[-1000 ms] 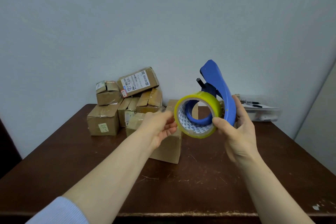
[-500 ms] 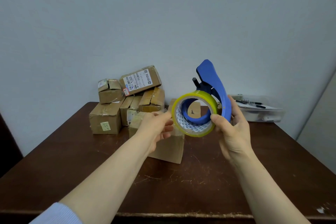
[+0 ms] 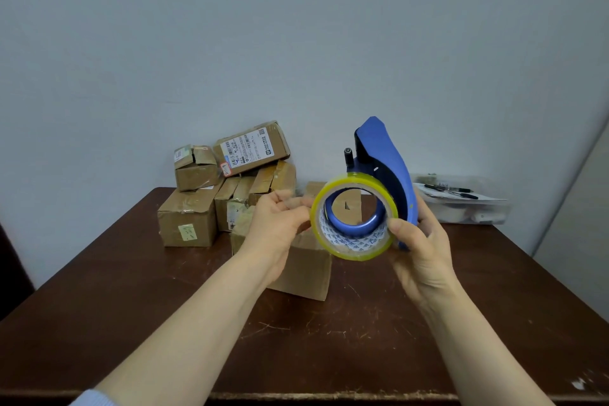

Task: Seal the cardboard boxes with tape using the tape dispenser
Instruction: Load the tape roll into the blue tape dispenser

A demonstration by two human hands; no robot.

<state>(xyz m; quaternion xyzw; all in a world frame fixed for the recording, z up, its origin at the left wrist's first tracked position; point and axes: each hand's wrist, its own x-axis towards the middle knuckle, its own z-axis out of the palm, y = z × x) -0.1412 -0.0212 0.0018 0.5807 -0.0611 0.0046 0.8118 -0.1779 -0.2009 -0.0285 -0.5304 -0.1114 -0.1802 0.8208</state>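
Note:
My right hand [image 3: 420,250] grips a blue tape dispenser [image 3: 387,171] held up above the table, thumb on the yellowish clear tape roll [image 3: 354,250] mounted on it. My left hand [image 3: 276,224] is at the roll's left edge, its fingertips pinching at the tape's loose end. Behind and below the hands a brown cardboard box [image 3: 306,267] sits on the table, partly hidden by my left hand. A pile of several taped cardboard boxes [image 3: 227,184] stands at the back left against the wall.
The dark brown wooden table [image 3: 329,339] has a scratched top. A clear plastic container [image 3: 461,204] with pens and papers on it stands at the back right. The grey wall rises right behind the table.
Both hands and the dispenser have drifted slightly left and down in view. My left fingers have closed in on the roll's left edge.

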